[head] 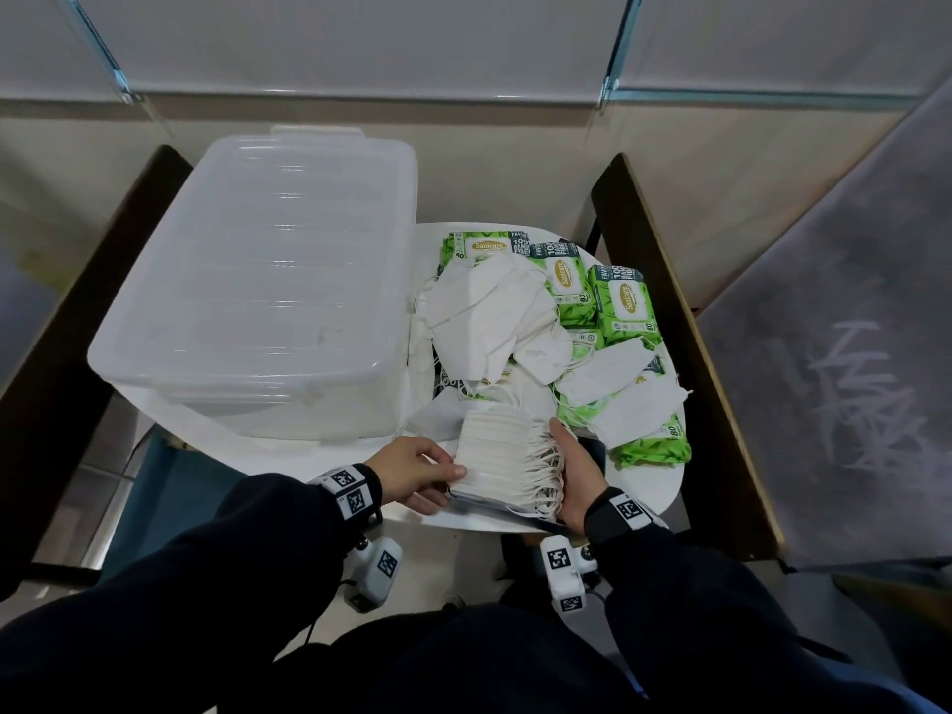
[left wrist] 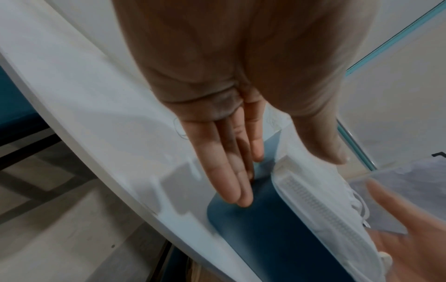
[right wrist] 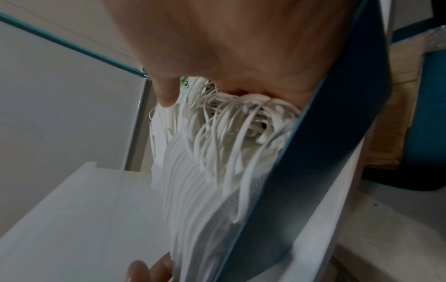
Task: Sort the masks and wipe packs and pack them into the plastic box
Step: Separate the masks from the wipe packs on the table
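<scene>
A stack of white masks (head: 507, 456) with dangling ear loops sits between both hands at the front of the white round table (head: 654, 481). A dark blue sheet (left wrist: 265, 229) lies under the stack. My left hand (head: 422, 471) pinches the stack's left end, thumb on top and straight fingers (left wrist: 229, 171) below. My right hand (head: 574, 466) grips the looped end (right wrist: 229, 133), thumb over the top. Loose masks (head: 489, 322) and several green wipe packs (head: 623, 301) lie behind. The clear plastic box (head: 257, 280) stands at left with its lid on.
Dark wooden frames flank the table on the left (head: 77, 301) and right (head: 669, 301). A blue seat (head: 170, 487) shows below the table's left edge. A grey panel (head: 850, 353) stands at right. Pale floor lies beyond the table.
</scene>
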`<state>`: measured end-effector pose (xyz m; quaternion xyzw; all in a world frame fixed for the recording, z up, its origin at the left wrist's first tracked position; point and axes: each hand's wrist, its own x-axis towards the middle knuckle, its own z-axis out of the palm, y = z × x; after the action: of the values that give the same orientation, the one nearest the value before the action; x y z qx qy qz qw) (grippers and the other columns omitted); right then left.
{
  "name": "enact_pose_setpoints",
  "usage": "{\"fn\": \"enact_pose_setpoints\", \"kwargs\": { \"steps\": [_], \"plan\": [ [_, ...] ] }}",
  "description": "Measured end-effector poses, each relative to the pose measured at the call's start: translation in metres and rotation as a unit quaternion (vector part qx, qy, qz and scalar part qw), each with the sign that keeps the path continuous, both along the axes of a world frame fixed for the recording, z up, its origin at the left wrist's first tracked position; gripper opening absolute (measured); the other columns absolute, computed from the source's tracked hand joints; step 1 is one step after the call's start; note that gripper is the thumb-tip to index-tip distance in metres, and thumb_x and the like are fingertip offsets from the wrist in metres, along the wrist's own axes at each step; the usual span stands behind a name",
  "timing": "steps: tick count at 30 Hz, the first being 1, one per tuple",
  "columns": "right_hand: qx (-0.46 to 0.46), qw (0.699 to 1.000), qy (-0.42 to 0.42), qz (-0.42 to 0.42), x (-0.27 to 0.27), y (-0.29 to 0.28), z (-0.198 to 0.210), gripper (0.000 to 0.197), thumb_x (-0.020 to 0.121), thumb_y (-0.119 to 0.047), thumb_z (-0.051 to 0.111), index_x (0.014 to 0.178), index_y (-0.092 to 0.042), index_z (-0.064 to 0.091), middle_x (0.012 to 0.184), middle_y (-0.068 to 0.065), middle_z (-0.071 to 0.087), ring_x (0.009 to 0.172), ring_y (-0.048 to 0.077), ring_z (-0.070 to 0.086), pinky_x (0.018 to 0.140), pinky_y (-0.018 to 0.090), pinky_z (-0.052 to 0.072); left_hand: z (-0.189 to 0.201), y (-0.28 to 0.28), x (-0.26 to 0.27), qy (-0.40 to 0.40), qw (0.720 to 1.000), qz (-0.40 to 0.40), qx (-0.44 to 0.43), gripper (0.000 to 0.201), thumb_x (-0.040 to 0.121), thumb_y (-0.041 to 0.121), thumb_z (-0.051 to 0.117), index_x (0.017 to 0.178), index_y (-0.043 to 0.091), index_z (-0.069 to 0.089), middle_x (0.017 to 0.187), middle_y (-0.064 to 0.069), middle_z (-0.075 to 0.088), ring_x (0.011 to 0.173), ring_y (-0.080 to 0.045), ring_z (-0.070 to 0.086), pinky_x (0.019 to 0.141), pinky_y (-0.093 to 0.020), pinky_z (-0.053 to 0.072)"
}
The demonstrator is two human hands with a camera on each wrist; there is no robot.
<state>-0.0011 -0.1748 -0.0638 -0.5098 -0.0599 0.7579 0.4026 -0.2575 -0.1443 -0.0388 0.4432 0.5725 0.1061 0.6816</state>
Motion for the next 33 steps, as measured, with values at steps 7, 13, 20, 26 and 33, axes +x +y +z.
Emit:
{"fn": "enact_pose_setpoints", "kwargs": {
  "steps": [7, 13, 20, 26, 33],
  "plan": [
    [-0.041, 0.999, 0.017, 0.02, 0.001, -0.001, 0.013, 0.064, 0.098, -0.061, 0.054, 0.141, -0.014, 0.061, 0.137, 0.018, 0.066, 0.127, 0.041, 0.061, 0.114, 0.059, 0.041, 0.002, 0.003, -0.003, 0.005, 0.999, -0.044, 0.004, 0.046, 0.078, 0.009, 0.088, 0.113, 0.004, 0.059, 0.096, -0.021, 0.077, 0.086, -0.033, 0.077, 0.071, -0.041, 0.063],
    [-0.032, 0.998, 0.034, 0.039, 0.002, -0.005, 0.027, 0.061, 0.103, -0.059, 0.045, 0.138, -0.013, 0.062, 0.135, 0.018, 0.067, 0.121, 0.039, 0.066, 0.103, 0.054, 0.05, 0.003, 0.0, -0.005, -0.005, 0.999, -0.033, -0.003, 0.042, 0.079, -0.002, 0.084, 0.113, 0.002, 0.059, 0.09, -0.02, 0.076, 0.085, -0.034, 0.076, 0.074, -0.042, 0.064],
    [-0.03, 0.998, 0.036, 0.045, 0.002, -0.011, 0.021, 0.065, 0.097, -0.056, 0.059, 0.144, -0.01, 0.058, 0.141, 0.02, 0.062, 0.13, 0.04, 0.06, 0.117, 0.054, 0.039, 0.005, -0.008, 0.002, -0.003, 1.0, -0.027, -0.011, 0.043, 0.082, 0.005, 0.084, 0.116, 0.0, 0.058, 0.088, -0.017, 0.077, 0.081, -0.03, 0.076, 0.075, -0.043, 0.065],
    [-0.038, 0.998, 0.035, -0.023, 0.01, -0.014, 0.011, 0.064, 0.099, -0.058, 0.056, 0.141, -0.011, 0.06, 0.14, 0.019, 0.063, 0.128, 0.039, 0.061, 0.114, 0.056, 0.042, 0.008, -0.001, -0.002, 0.084, 0.99, -0.059, 0.1, 0.057, 0.078, 0.046, 0.086, 0.124, 0.022, 0.062, 0.107, -0.002, 0.074, 0.094, -0.017, 0.073, 0.085, -0.046, 0.062],
    [-0.013, 0.999, -0.009, -0.04, 0.012, -0.014, 0.009, 0.052, 0.105, -0.051, 0.046, 0.122, -0.006, 0.068, 0.108, 0.014, 0.078, 0.103, 0.03, 0.072, 0.09, 0.045, 0.054, 0.004, 0.007, 0.04, 0.239, 0.721, -0.409, 0.506, 0.133, 0.067, 0.096, 0.051, 0.164, 0.022, -0.002, 0.172, -0.006, 0.001, 0.158, -0.024, 0.003, 0.127, -0.044, 0.007]
  ]
}}
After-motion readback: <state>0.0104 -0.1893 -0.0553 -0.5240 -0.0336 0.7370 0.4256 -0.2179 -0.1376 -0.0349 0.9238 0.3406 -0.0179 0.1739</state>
